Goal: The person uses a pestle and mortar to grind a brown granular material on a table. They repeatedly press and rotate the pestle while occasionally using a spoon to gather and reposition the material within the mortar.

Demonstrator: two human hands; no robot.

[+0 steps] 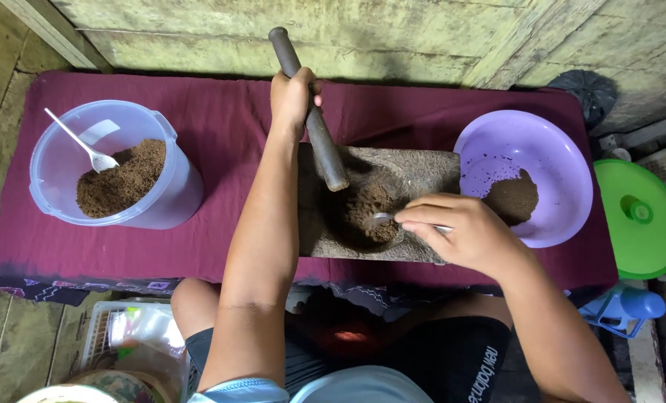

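My left hand [292, 98] grips a dark wooden pestle [325, 149] near its upper part; the lower end rests at the rim of the hollow in a grey stone mortar block [422, 168]. Brown ground powder [370, 213] lies in the hollow. My right hand [463, 231] holds a metal spoon [381, 219] whose bowl dips into that powder. To the right stands a purple plastic bowl [542, 149] with a small heap of the same brown powder [512, 198].
A clear plastic tub [165, 201] at the left holds brown powder and a spoon [86, 145]. All stand on a maroon cloth [221, 127] over a low bench. A green lid [642, 220] lies at the right; a basket [124, 332] sits below.
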